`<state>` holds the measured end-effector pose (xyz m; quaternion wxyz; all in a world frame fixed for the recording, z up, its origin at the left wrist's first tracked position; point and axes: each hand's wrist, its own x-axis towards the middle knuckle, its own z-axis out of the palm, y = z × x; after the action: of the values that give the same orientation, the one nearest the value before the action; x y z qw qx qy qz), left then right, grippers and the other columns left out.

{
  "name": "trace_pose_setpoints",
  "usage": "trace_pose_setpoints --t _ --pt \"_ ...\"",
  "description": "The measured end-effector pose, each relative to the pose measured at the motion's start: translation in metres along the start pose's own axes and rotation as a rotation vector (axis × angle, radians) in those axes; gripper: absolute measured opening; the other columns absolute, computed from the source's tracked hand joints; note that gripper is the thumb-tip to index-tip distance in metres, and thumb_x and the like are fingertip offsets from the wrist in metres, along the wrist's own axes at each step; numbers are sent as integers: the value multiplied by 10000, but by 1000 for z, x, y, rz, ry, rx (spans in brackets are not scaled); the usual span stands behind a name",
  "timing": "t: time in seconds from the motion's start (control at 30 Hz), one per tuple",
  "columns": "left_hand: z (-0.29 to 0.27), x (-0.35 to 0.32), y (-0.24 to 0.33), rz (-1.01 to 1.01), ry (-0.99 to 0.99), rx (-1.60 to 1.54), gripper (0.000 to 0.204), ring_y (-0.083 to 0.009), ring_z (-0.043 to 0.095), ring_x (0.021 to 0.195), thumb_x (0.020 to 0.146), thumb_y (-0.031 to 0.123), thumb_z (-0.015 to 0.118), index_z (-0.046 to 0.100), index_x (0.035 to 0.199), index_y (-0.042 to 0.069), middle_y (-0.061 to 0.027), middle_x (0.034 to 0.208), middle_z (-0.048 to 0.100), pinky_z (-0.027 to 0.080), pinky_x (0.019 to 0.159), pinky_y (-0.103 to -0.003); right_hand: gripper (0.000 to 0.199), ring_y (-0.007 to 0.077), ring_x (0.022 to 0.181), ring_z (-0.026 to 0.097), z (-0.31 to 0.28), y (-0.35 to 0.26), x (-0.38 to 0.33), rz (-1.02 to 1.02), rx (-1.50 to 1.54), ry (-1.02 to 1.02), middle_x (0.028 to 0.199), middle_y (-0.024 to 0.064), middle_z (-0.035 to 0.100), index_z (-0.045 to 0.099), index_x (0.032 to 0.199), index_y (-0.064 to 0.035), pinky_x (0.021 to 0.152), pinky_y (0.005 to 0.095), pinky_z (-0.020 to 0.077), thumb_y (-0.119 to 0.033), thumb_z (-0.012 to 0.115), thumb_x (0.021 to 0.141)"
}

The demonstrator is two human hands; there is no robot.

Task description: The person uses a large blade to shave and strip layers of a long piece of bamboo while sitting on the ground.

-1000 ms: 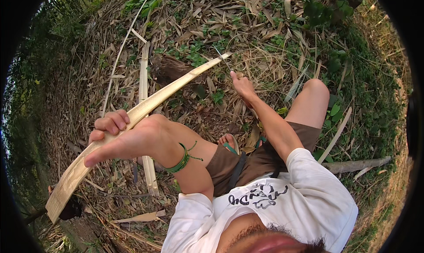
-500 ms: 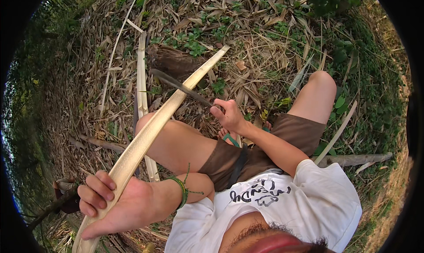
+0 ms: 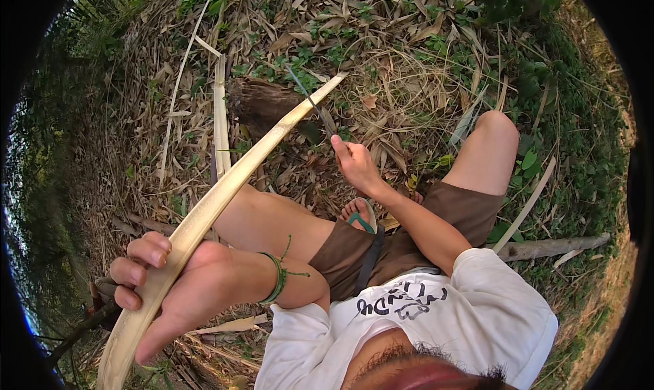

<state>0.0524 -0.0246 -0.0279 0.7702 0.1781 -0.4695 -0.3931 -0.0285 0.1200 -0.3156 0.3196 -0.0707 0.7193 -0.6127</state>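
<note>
A long pale strip of split bamboo (image 3: 238, 172) slants from the lower left up to a narrow far end above the ground. My left hand (image 3: 197, 281) holds it near the lower end, with the fingers round its outer side and the thumb along the near side. My right hand (image 3: 355, 165) is closed on a knife (image 3: 318, 109), whose handle is mostly hidden in the fist. The dark, slim blade crosses the strip near the far end and points away from me. Whether its edge bites into the bamboo I cannot tell.
A short brown log (image 3: 262, 102) lies just beyond the strip. More pale split strips (image 3: 220, 117) rest on the leaf-littered ground at the left, and another strip (image 3: 528, 203) lies at the right by a thin branch (image 3: 558, 245). My bent knees flank the work.
My right hand and the knife have moved outward along the strip, toward its far end. The blade has turned to point farther away. My left hand has shifted slightly with the strip.
</note>
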Motion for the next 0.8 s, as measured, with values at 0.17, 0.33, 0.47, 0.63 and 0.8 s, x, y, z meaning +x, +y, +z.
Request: trace_pose_setpoints --t 0.17,0.33,0.47,0.63,0.8 --pt "19 -5 -3 52 62 201 709 -100 217 445 864 857 329 396 801 154 16 574 258 205 402 -238 626 197 458 505 3 -69 -47 -470 -120 -170 481 71 469 634 796 22 488 376 389 -576 567 967" --pt "25 -5 -17 17 111 204 706 -101 202 456 866 856 327 372 793 155 17 570 232 192 406 -245 756 292 529 547 -10 4 32 -133 -216 70 536 137 521 607 726 25 557 441 428 -681 471 957" --pt "49 -27 -22 -31 171 186 713 -92 169 464 875 854 327 364 788 147 29 574 215 158 426 -230 832 254 546 459 -80 84 104 275 -398 247 554 111 500 561 678 47 585 466 396 -723 412 957" --pt "32 -10 -22 42 184 246 694 -103 166 480 892 836 319 349 790 151 27 571 204 161 444 -239 847 269 593 568 -24 15 61 14 -314 15 585 165 551 633 752 55 599 427 436 -742 414 939" --pt "28 2 -29 14 231 219 690 -105 161 483 896 833 319 338 788 152 29 566 188 156 438 -244 790 248 508 496 -2 51 62 -352 -195 58 552 172 489 625 770 46 533 407 398 -706 461 945"
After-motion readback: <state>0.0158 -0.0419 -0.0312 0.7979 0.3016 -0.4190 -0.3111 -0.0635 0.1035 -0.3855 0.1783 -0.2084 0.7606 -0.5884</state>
